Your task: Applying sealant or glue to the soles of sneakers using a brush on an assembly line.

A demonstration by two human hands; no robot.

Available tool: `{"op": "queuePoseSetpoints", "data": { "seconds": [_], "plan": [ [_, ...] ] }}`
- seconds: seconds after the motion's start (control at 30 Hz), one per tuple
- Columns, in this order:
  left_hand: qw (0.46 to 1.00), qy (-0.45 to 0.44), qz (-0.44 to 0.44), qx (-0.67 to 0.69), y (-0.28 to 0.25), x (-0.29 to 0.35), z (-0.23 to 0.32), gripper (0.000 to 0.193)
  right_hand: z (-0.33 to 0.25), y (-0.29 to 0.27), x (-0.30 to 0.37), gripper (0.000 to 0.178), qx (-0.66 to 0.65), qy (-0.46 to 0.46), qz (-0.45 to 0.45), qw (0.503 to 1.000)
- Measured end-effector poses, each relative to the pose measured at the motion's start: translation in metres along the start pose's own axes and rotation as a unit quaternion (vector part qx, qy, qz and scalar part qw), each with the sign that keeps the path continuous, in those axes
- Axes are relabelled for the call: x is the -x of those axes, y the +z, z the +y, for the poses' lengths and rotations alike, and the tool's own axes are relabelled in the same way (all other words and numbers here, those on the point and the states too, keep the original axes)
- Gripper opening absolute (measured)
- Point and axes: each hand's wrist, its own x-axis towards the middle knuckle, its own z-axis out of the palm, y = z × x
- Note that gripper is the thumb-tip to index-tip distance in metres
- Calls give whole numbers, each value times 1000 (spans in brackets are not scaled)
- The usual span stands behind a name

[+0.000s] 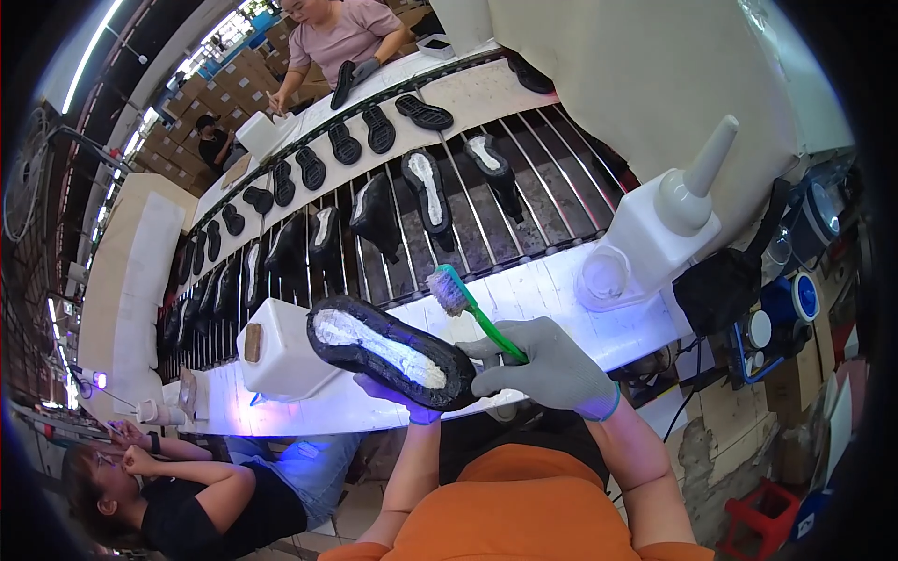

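My left hand point(398, 396), gloved in grey, grips a black shoe upper point(438, 348) from beneath. Its underside faces up, with a long white strip along the middle and a dark, wet-looking rim. In my gloved right hand point(561, 372) is a green-handled brush point(485, 323), much like a toothbrush. The bristles look clotted and greyish, and they stand above the upper, apart from it. My right fingertips are close by the upper's right end; whether they touch it I cannot tell.
Beyond the white bench point(552, 297) runs a conveyor of metal rods point(552, 154) bearing several uppers point(427, 198). Black soles point(379, 129) line its far ledge. A nozzled white bottle point(645, 238) stands right, a white container point(290, 348) left. One person point(341, 37) works opposite; another point(201, 481) sits left.
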Motion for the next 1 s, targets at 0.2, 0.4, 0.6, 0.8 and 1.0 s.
{"op": "queuePoseSetpoints", "data": {
  "seconds": [0.2,0.4,0.6,0.8,1.0],
  "plan": [
    [949,-3,193,-250,62,0,-17,74,26,-10,-10,21,16,-49,116,992],
    [958,-156,121,-210,52,-6,-9,67,63,-27,6,15,-23,1,268,963],
    [832,-191,-32,-520,27,-10,-10,60,91,-46,25,30,-70,56,323,942],
    [518,-143,-227,-812,30,-22,-21,75,129,-53,23,37,-72,73,338,936],
    [510,-67,-283,-809,38,-45,-28,75,165,-54,26,29,-46,108,312,943]
  ]
}}
